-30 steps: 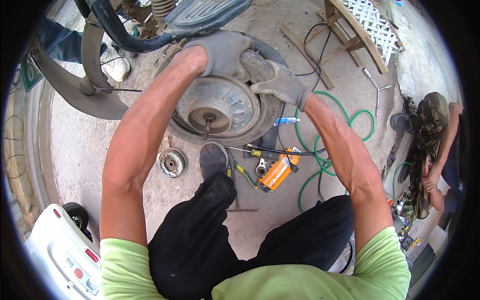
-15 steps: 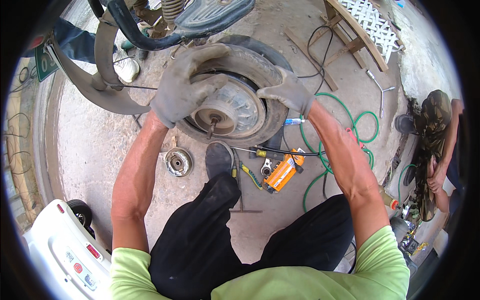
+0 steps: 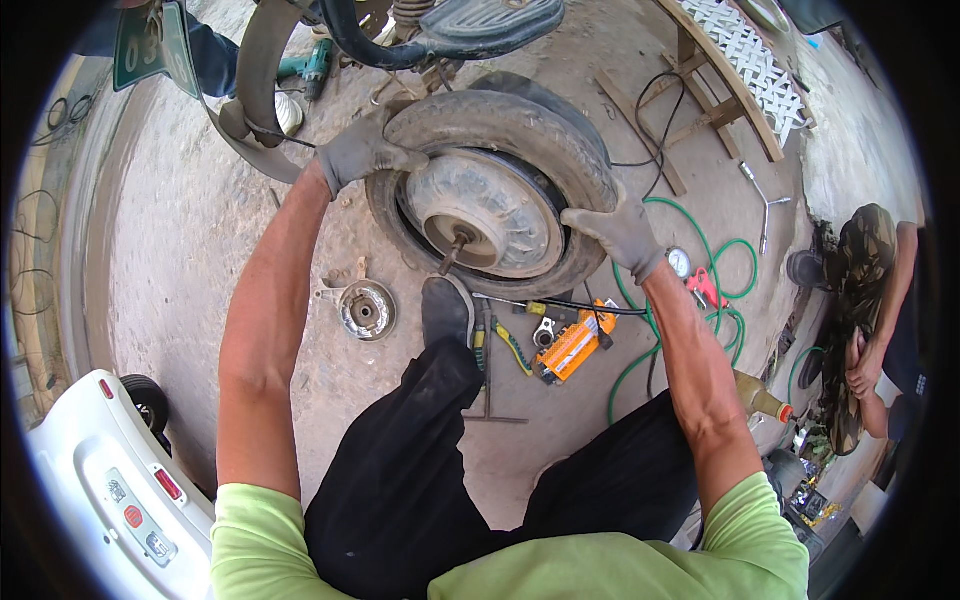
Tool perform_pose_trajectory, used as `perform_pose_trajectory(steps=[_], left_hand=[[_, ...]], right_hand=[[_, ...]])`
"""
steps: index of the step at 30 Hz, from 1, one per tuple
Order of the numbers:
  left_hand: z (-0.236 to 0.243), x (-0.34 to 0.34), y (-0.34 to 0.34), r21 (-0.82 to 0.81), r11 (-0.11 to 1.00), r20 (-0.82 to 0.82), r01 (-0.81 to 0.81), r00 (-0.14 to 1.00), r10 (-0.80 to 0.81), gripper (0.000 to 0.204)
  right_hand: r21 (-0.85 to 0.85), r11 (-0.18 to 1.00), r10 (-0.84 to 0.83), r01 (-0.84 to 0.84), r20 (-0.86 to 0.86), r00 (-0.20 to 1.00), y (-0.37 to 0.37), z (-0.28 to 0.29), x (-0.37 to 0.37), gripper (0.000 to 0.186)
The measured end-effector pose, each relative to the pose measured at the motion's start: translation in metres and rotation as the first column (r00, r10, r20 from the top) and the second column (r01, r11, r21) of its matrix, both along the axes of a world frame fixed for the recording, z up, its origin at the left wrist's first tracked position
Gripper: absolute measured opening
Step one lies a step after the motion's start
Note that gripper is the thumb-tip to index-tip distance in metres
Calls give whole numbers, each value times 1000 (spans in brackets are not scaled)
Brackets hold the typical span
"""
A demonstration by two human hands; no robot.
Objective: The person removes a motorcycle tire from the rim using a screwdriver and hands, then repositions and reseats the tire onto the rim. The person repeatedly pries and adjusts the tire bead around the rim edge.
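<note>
My left hand [image 3: 365, 150], in a grey glove, grips the worn black tyre [image 3: 488, 120] at its upper-left side, fingers curled over the rubber. My gloved right hand [image 3: 622, 232] holds the same tyre on the right, thumb pressed onto its sidewall. The tyre sits around a dusty metal hub [image 3: 492, 205] with a protruding axle [image 3: 461, 240], and a dark gap shows between tyre and rim. A round metal drum plate [image 3: 368, 311] lies left of my foot. An orange tool case [image 3: 567, 346], pliers [image 3: 513, 347] and a screwdriver [image 3: 537, 308] lie below the wheel.
Above are a scooter [image 3: 470, 25] and a teal drill [image 3: 312, 70]. Right are a wooden stool [image 3: 740, 100], cross wrench [image 3: 767, 205], green hose [image 3: 735, 280], pressure gauge [image 3: 678, 263] and a seated person in camouflage [image 3: 865, 250]. A white vehicle [image 3: 95, 460] stands lower left.
Both my hands have shifted apart toward the tyre's sides, uncovering its upper arc. The wheel appears further right in view, and my left hand has moved from the top down to the upper-left sidewall.
</note>
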State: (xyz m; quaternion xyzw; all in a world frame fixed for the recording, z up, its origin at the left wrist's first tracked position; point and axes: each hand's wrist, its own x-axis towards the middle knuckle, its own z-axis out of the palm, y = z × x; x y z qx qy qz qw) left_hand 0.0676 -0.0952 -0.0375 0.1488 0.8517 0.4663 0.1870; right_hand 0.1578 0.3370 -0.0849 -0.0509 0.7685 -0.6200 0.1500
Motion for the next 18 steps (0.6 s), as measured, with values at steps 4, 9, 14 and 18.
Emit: perform_pose_trajectory(steps=[4,9,14,18], left_hand=[[-5,-7,0,-120,991,-9,52,999,-53,109],[4,23,7,-20,997,17,69,997,-69,95],[3,58,-27,205,963,227,-173,966,125,90],[-19,44,-36,192,968,215,-159,970,117,86]], right_hand=[[-122,992,-12,17,41,999,4,1,5,81],[-208,978,4,-5,-4,1000,22,-27,1,79],[44,978,208,-206,-56,977,-17,4,-48,79],[-39,972,233,-232,24,972,-19,-7,-61,84]])
